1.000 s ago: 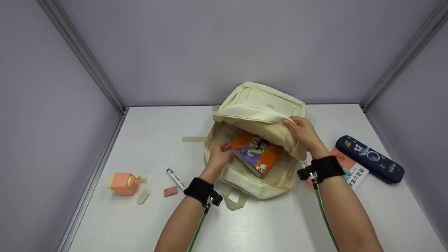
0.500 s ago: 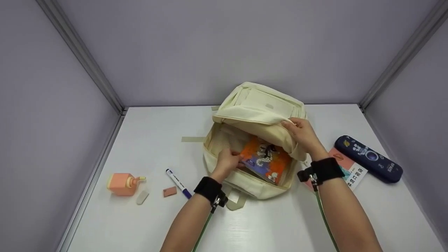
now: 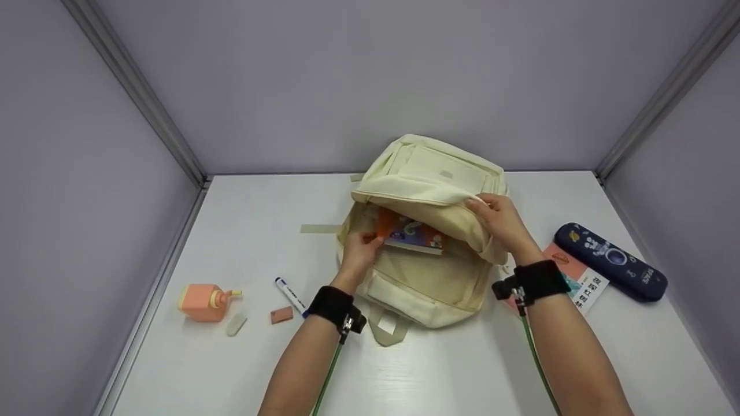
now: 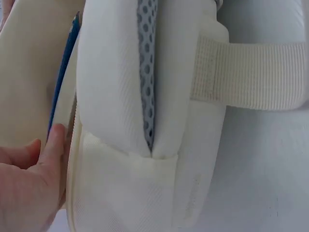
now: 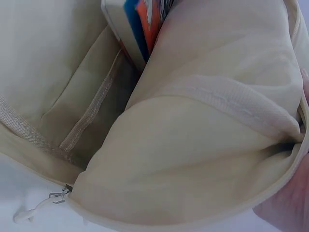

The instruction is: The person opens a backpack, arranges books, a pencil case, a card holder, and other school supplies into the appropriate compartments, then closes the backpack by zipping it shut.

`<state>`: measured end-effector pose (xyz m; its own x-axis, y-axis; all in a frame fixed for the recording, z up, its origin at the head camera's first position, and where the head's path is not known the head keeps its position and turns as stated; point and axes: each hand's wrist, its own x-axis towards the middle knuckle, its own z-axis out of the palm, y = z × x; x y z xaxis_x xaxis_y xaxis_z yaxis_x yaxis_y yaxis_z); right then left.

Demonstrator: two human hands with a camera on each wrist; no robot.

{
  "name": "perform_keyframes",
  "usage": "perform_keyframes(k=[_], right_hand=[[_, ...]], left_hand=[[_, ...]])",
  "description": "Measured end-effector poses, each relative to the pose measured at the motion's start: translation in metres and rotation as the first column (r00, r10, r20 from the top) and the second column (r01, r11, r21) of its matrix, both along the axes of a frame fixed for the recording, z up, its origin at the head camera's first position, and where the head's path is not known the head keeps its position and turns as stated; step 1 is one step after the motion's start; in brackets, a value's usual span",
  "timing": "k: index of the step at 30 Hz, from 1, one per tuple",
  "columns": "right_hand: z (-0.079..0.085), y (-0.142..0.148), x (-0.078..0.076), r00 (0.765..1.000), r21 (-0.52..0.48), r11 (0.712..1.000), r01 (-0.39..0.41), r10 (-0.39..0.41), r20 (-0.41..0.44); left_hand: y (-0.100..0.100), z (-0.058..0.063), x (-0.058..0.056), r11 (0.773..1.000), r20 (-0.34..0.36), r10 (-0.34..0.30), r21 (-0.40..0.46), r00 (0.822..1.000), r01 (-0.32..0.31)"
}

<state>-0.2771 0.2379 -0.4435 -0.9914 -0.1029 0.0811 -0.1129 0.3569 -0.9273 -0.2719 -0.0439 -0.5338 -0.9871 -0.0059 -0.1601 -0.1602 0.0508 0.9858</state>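
Note:
A cream backpack (image 3: 442, 159) lies unzipped on the table, its front panel lifted. Inside it is a thick book (image 3: 417, 236) with an orange and purple cover, its far part hidden under the panel. My left hand (image 3: 359, 254) pinches the book's left edge between thumb and fingers; in the left wrist view the thumb of the left hand (image 4: 36, 179) lies along the pages. With my right hand (image 3: 502, 222) I hold up the panel's rim at its right side. The right wrist view shows the book (image 5: 150, 26) standing against the lining, a zipper pull (image 5: 60, 195) hanging at the corner.
On the left are an orange pump bottle (image 3: 205, 302), a whitish eraser (image 3: 236, 325), a reddish eraser (image 3: 281, 315) and a marker (image 3: 292, 297). A navy pencil case (image 3: 610, 262) lies at the right, beside a pink and white book (image 3: 588, 292). Grey walls surround the table.
My left hand has shifted the book right, then back left and deeper under the panel, so less of its cover shows. The right hand keeps its grip on the rim.

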Motion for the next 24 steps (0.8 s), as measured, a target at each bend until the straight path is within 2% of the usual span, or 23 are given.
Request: perform_keyframes(k=[1, 3, 5, 7, 9, 12, 13, 15, 18, 20, 21, 24], right_hand=[[-0.005, 0.002, -0.003, 1.000, 0.002, 1.000, 0.003, -0.003, -0.002], [-0.014, 0.004, -0.008, 1.000, 0.008, 1.000, 0.011, -0.011, -0.011], [-0.021, 0.005, -0.010, 1.000, 0.016, 1.000, 0.017, -0.016, -0.018], [-0.022, 0.005, -0.010, 1.000, 0.012, 1.000, 0.010, -0.010, -0.015], [-0.024, 0.005, -0.009, 1.000, 0.016, 1.000, 0.006, -0.006, -0.014], [-0.025, 0.006, -0.009, 1.000, 0.017, 1.000, 0.004, -0.003, -0.014], [-0.025, 0.007, -0.009, 1.000, 0.024, 1.000, -0.002, 0.002, -0.017], [-0.025, 0.007, -0.009, 1.000, 0.022, 1.000, -0.007, 0.007, -0.018], [-0.025, 0.007, -0.007, 1.000, 0.022, 1.000, -0.020, 0.020, -0.013], [-0.025, 0.006, -0.005, 0.999, 0.027, 0.999, -0.034, 0.035, -0.015], [-0.025, 0.005, -0.004, 0.999, 0.032, 0.999, -0.042, 0.043, -0.018], [-0.025, 0.003, 0.000, 0.998, 0.062, 0.996, -0.062, 0.064, -0.030]], left_hand=[[-0.001, 0.000, 0.000, 0.997, -0.018, -0.032, -0.072, 0.999, 0.031], [-0.004, 0.001, 0.000, 0.973, -0.039, -0.098, -0.215, 0.994, 0.088], [-0.007, 0.002, 0.001, 0.951, -0.053, -0.148, -0.283, 0.988, 0.128], [-0.011, 0.005, 0.004, 0.937, -0.062, -0.165, -0.321, 0.984, 0.136], [-0.014, 0.009, 0.006, 0.937, -0.098, -0.150, -0.333, 0.984, 0.110], [-0.021, 0.019, 0.010, 0.939, -0.213, -0.083, -0.345, 0.973, 0.005], [-0.023, 0.023, 0.011, 0.936, -0.264, -0.057, -0.349, 0.963, -0.041], [-0.026, 0.033, 0.011, 0.927, -0.387, -0.005, -0.349, 0.922, -0.141], [-0.031, 0.047, 0.008, 0.902, -0.550, 0.018, -0.352, 0.835, -0.251], [-0.032, 0.055, 0.005, 0.884, -0.614, -0.016, -0.378, 0.789, -0.275], [-0.033, 0.058, 0.004, 0.872, -0.630, -0.052, -0.407, 0.775, -0.273], [-0.034, 0.064, -0.001, 0.808, -0.617, -0.202, -0.544, 0.761, -0.227]])
